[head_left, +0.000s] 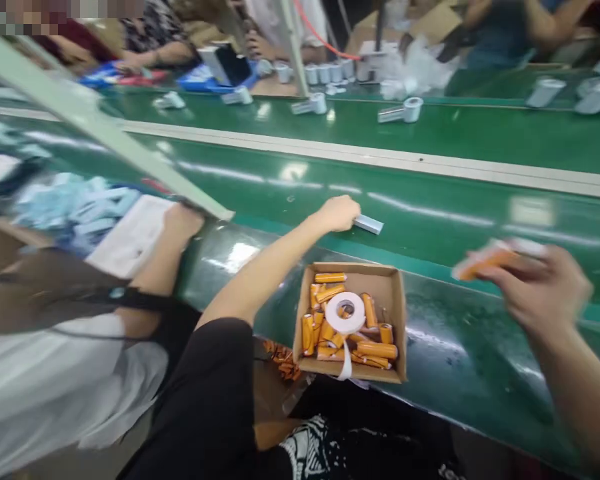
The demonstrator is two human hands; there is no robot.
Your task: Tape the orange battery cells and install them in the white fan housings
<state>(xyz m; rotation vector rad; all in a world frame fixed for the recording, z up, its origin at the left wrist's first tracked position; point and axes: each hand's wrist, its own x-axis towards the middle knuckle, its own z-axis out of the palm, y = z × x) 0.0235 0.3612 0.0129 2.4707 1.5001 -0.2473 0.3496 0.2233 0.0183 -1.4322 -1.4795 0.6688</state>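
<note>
My left hand (338, 213) reaches out over the green conveyor belt (430, 220), its fingers closed on one end of a small grey-white bar (369, 224) that lies on the belt. My right hand (540, 288), blurred by motion, hovers at the right with its fingers closed round an orange cylindrical cell (485, 259) that has a white piece at one end. Between my arms, on the belt's near rim, sits a cardboard box (397, 327) with several orange cells (376, 349) and a white tape roll (345, 312) on top.
A co-worker in a white shirt (55, 380) sits close on my left, one arm (173, 247) reaching to a white tray. A pale metal strut (105, 127) slants across. Grey-white cylinder parts (405, 110) lie on the far belt. Other people work at the far side.
</note>
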